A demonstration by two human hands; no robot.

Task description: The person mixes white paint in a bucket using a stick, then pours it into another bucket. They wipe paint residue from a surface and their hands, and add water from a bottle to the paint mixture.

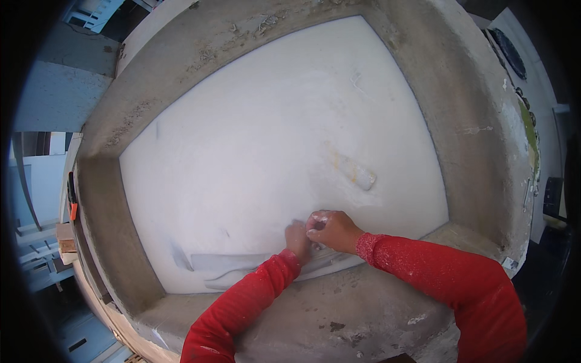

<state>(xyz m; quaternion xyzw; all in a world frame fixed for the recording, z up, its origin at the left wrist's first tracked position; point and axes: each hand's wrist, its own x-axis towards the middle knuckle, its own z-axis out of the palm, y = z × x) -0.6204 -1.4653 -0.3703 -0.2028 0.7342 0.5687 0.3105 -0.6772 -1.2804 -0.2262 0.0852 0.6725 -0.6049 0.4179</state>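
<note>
A basin with thick grey walls holds milky white liquid. Close to its near wall, my two hands meet over the liquid. My right hand is closed, with the fingertips curled against the thumb; what they pinch, if anything, is hidden. Beside it, my left hand reaches down, its fingers pale and blurred at the liquid. Left of the hands lie long flat grey-white pieces, partly under the surface. Farther off to the right, a whitish oblong piece with yellowish marks shows through the liquid.
The basin's near ledge runs under my forearms. An orange and black tool rests on the left rim, above a brown block. Beyond the right rim is a dark oval object. A thin squiggle shows at the far right of the liquid.
</note>
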